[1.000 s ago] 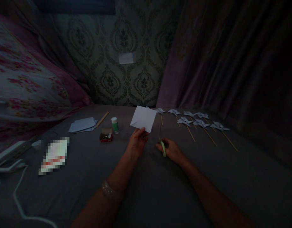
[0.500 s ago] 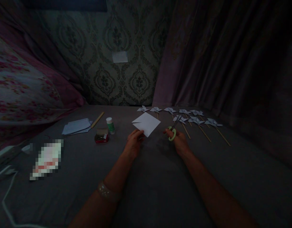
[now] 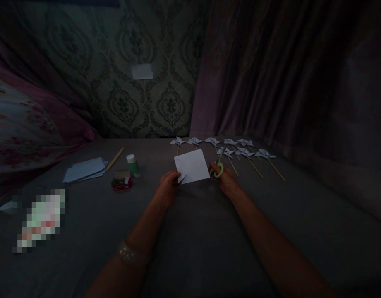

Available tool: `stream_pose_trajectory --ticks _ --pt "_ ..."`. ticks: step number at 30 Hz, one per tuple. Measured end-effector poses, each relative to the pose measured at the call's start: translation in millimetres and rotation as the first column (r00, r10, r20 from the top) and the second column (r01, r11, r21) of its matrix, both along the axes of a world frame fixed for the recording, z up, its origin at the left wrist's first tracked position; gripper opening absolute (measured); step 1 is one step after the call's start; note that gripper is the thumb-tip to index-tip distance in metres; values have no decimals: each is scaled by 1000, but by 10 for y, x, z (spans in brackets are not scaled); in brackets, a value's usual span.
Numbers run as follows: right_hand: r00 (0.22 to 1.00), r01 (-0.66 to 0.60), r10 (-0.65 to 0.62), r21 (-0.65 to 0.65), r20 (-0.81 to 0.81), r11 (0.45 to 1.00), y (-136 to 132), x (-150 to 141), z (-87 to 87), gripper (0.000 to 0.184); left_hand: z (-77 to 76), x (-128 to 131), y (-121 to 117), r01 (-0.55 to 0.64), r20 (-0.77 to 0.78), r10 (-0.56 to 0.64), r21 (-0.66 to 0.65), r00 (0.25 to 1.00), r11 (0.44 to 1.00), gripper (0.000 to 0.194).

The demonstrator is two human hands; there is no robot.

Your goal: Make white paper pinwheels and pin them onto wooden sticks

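Note:
A square sheet of white paper (image 3: 194, 165) is pinched at its left side by my left hand (image 3: 167, 186). One slit shows near its lower left corner, beside my fingers. My right hand (image 3: 228, 182) grips a pair of scissors (image 3: 217, 169) by the light green handles, close to the paper's right edge. The blades point up and away, with paper pinwheels (image 3: 243, 152) on wooden sticks lying behind them. Whether the right fingers touch the paper, I cannot tell.
On the left lie a stack of white paper (image 3: 86, 169), wooden sticks (image 3: 116, 158), a glue stick (image 3: 133, 166) and an open red box (image 3: 122, 182) of small metal pieces. A blurred-out pale item (image 3: 43, 219) is nearer. Behind the table stand a patterned wall and curtains (image 3: 240, 74).
The paper has turned from a diamond position to nearly square-on, its slit now at the lower left. My right hand and scissors have come closer to it. The view has shifted right.

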State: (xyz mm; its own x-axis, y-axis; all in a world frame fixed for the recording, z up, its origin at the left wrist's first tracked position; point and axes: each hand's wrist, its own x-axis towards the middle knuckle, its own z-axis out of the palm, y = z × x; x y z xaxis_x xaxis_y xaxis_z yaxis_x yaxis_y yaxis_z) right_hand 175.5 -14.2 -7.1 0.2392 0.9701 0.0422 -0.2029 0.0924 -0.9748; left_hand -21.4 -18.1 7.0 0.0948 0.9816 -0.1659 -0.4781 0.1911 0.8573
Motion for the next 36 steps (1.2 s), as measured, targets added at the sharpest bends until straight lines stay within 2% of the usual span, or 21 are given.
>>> stream_pose_trajectory --ticks 5,12,18,22,25,28,30,31,33,34,36 --pt "995 -71 69 -25 -66 997 -9 -28 6 34 -52 -10 33 -35 -97 40 49 994 998 10" --pt "985 -95 98 -31 143 995 -71 -46 97 31 -6 -29 38 -40 -182 49 49 982 998 10" --pt "970 -149 136 50 201 988 -130 -64 254 26 -6 -88 112 -98 -233 108 52 966 994 16" --pt "943 -156 143 20 301 988 -53 -116 288 23 -7 -101 167 -135 -223 150 82 963 987 16" --pt "874 -138 79 90 479 986 26 -152 309 15 12 -84 219 -171 -225 183 73 957 983 15" --pt "709 -120 -84 236 700 964 66 -171 361 10 54 -53 301 -217 -214 225 61 951 974 16" --pt "597 -96 -227 349 769 932 80 -188 409 9 95 -25 358 -253 -190 255 36 948 967 18" --pt "570 -75 -290 400 769 913 90 -202 433 8 117 -8 380 -264 -169 264 20 950 964 20" --pt "600 -4 -374 470 707 883 119 -241 474 9 158 32 399 -251 -119 247 -15 962 968 24" --pt "655 38 -384 479 650 877 138 -265 487 9 175 56 396 -228 -94 224 -28 970 973 27" --pt "815 115 -334 432 474 894 178 -311 493 12 195 111 365 -162 -50 161 -32 986 986 33"
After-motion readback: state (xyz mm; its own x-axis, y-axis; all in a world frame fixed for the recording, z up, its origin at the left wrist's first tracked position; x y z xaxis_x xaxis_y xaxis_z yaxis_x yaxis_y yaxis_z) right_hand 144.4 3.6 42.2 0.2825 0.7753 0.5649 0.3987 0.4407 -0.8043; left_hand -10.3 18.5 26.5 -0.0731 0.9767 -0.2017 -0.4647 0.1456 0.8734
